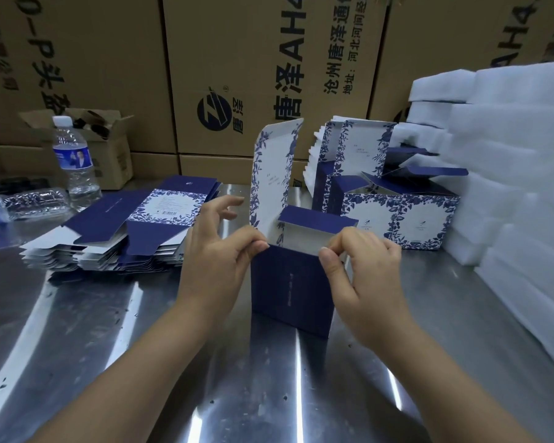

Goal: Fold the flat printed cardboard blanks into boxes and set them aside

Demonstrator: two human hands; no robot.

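Observation:
A dark blue box (290, 289) stands upright on the steel table (109, 330) in front of me, its top open and its white, blue-flowered lid flap (274, 167) standing up at the far left. My left hand (218, 254) pinches the box's near top left corner. My right hand (362, 266) pinches the near top right corner. A stack of flat printed blanks (131, 231) lies to the left. Folded boxes (397, 215) with raised lids stand behind, to the right.
A water bottle (72, 158) stands at the back left beside clear plastic trays (29, 203) and a small open carton (109, 145). White foam sheets (509, 174) are piled at the right. Large brown cartons (237, 75) wall off the back.

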